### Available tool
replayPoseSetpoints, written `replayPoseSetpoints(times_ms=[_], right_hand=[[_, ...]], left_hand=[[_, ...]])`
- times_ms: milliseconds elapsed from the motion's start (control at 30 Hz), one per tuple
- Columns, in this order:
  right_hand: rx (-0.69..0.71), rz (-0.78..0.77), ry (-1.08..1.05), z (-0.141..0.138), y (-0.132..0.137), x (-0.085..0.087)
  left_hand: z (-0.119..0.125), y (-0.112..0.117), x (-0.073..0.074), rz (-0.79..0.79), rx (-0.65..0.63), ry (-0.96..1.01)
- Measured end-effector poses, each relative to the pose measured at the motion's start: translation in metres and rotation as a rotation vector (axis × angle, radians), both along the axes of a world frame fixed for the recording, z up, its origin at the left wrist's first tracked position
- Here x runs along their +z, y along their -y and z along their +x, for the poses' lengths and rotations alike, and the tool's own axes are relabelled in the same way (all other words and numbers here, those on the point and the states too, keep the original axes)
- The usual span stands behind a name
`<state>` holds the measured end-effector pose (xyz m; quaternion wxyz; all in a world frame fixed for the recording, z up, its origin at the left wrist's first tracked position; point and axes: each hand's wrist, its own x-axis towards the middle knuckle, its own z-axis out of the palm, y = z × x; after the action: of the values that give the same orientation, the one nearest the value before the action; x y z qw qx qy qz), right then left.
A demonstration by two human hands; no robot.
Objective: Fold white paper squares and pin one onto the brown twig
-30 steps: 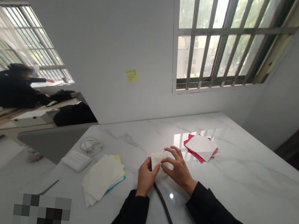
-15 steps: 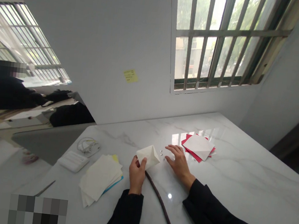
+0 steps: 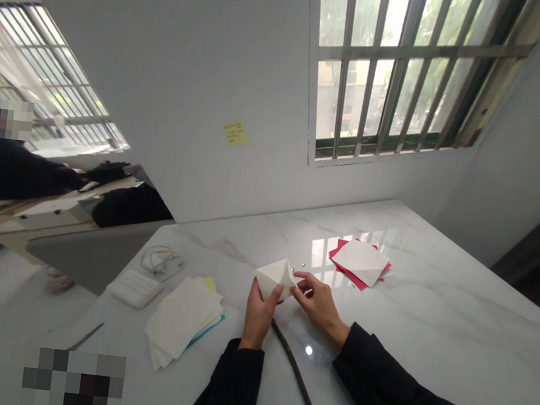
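A small white paper envelope point(image 3: 271, 277) with folded flaps is held up over the marble table point(image 3: 434, 299). My left hand point(image 3: 260, 312) grips its lower left part, thumb on the front and fingers behind. At the envelope's right edge, my right hand point(image 3: 319, 305) pinches the paper between thumb and fingertips; the edge bulges a little there. Just behind the envelope lie a few tiny shiny bits point(image 3: 303, 265), too small to name and partly hidden. A dark, thin stick-like strip point(image 3: 299, 378) runs across the table from below my hands toward me.
Left of my hands is a fanned stack of white sheets point(image 3: 183, 316), with a white box point(image 3: 135, 288) and a coiled white cable point(image 3: 160, 261) beyond. Red and white envelopes point(image 3: 361, 261) lie at the back right. Another person point(image 3: 5, 166) sits far left. A yellow note point(image 3: 235, 133) is on the wall.
My right hand has moved left from open air beside the shiny bits and taken the envelope's right edge. My left hand and the envelope have shifted slightly right.
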<state>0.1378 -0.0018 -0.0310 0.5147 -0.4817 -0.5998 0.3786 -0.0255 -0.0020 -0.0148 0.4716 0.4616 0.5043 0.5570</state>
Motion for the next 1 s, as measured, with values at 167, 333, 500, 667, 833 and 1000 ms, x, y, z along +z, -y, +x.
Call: replayPoseSetpoints(times_ms=[167,333,500,667,833,1000], right_hand=[[-0.093,-0.039,-0.057,0.006,-0.007,-0.003],[-0.187,-0.071,-0.035,0.008,-0.009,-0.006],[-0.225,0.090,-0.067,0.011,-0.007,0.002],[-0.180,0.262,0.009,0.015,-0.005,0.009],[-0.142,0.270,0.048,0.013,-0.007,0.002],[-0.148,0.245,0.051,0.014,-0.008,0.001]], left_hand=[[0.002,0.004,0.005,0.074,0.015,-0.119],[-0.006,-0.002,0.004,0.038,0.178,-0.079],[-0.010,-0.004,0.000,0.022,0.182,-0.218],[-0.005,-0.002,0.003,0.076,0.112,-0.171],[-0.007,-0.002,0.007,0.062,0.082,-0.030],[-0.012,-0.003,0.009,0.131,0.170,-0.058]])
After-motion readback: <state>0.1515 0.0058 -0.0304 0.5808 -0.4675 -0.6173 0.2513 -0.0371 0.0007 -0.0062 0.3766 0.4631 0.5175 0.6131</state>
